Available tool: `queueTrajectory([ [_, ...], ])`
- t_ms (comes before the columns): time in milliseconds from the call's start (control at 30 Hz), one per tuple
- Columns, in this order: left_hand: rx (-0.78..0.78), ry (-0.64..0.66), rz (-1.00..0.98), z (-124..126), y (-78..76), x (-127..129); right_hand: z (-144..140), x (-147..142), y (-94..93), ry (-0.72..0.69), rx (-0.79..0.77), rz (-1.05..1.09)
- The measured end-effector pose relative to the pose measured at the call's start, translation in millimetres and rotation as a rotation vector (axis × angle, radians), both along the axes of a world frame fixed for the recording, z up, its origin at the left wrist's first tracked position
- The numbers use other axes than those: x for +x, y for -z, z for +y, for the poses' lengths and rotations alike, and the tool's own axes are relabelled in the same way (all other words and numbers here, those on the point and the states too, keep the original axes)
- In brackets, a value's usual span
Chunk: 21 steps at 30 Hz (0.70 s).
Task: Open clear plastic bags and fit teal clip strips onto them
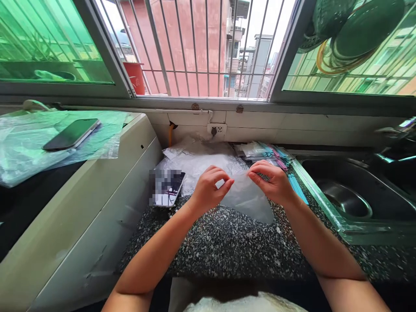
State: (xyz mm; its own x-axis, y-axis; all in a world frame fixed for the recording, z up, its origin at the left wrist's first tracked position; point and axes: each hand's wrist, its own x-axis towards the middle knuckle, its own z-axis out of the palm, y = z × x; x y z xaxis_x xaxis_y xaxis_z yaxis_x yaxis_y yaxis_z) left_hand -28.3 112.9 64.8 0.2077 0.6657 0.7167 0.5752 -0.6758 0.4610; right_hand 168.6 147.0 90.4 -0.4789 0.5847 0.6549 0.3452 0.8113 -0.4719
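Between my hands hangs a translucent plastic bag (248, 197), its upper edge at my fingertips and its lower part sloping down over the speckled counter. My left hand (211, 186) pinches the bag's upper left with thumb and index finger. At the upper right, my right hand (271, 180) pinches the same edge. Behind them lies a loose heap of clear plastic bags (208, 158). To the right of the heap are several small packets with blue and pink strips (269, 151).
A phone (169, 195) rests on the counter (227, 247) left of my hands. Another phone (73, 134) lies on plastic sheeting atop a white appliance (130, 151). On the right is a sink (308, 169) with a metal bowl (344, 199). A wall socket (219, 129) sits below the barred window.
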Motion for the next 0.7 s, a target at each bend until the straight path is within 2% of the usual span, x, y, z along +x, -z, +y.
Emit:
queueTrajectory([
  [267, 0.003, -0.001, 0.054, 3.2, -12.1, -2.9, 0.1, 4.3, 2.3, 0.019, -0.035, 0.07],
  [500, 0.073, 0.041, 0.086, -0.3, -12.9, -1.3, -7.0, -1.4, 2.3, 0.042, 0.006, 0.07],
  [700, 0.01, 0.063, 0.096, -5.3, -12.8, -6.2, -8.0, 2.1, 0.0, 0.024, 0.051, 0.086],
])
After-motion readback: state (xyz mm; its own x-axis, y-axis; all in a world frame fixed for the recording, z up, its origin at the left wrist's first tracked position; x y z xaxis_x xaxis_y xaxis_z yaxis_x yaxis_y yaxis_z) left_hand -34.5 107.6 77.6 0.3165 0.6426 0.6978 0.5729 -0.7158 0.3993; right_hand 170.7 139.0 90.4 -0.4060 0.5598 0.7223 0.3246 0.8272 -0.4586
